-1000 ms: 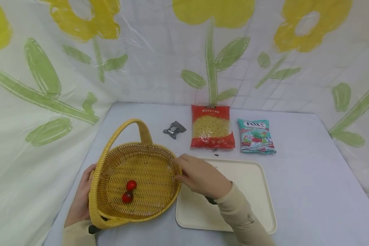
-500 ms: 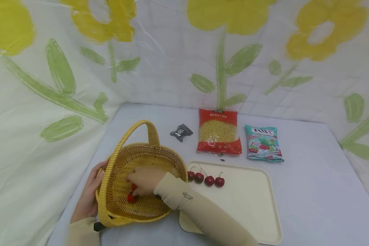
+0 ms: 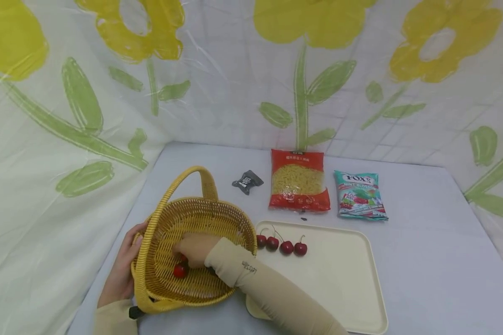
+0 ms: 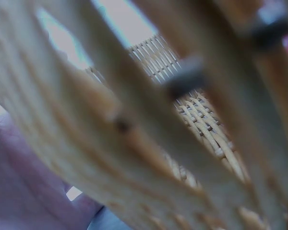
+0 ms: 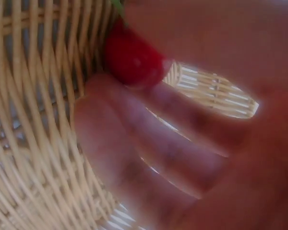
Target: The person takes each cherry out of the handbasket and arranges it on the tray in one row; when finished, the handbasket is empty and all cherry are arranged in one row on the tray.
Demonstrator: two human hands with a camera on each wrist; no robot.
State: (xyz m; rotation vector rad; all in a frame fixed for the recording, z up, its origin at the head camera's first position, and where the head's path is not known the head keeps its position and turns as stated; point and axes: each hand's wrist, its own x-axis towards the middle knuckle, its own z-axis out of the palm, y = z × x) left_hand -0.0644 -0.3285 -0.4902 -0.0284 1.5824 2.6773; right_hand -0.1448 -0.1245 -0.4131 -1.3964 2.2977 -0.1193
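Observation:
A yellow wicker basket (image 3: 211, 221) with a tall arched handle stands on the left of the table, tilted. My left hand (image 3: 121, 270) grips its left side; in the left wrist view the basket's blurred weave covers most of that hand. Down inside the basket is my right hand (image 3: 196, 249), its fingers curled. The right wrist view has a red cherry (image 5: 137, 60) with a green stem between the thumb and fingers. Another cherry (image 3: 181, 271) lies on the basket floor just below the hand in the head view.
Right of the basket lies a cream tray (image 3: 331, 288) with several stemmed cherries (image 3: 287, 247) in a row. Behind stand a red pasta bag (image 3: 298, 181), a teal FOX'S candy bag (image 3: 361, 195) and a small dark packet (image 3: 248, 182). A flowered sheet (image 3: 226, 111) hangs behind.
My right hand has gone from the basket's right rim, over the tray, leftward into the basket and onto a cherry. The left hand keeps its hold. The head view has shifted slightly.

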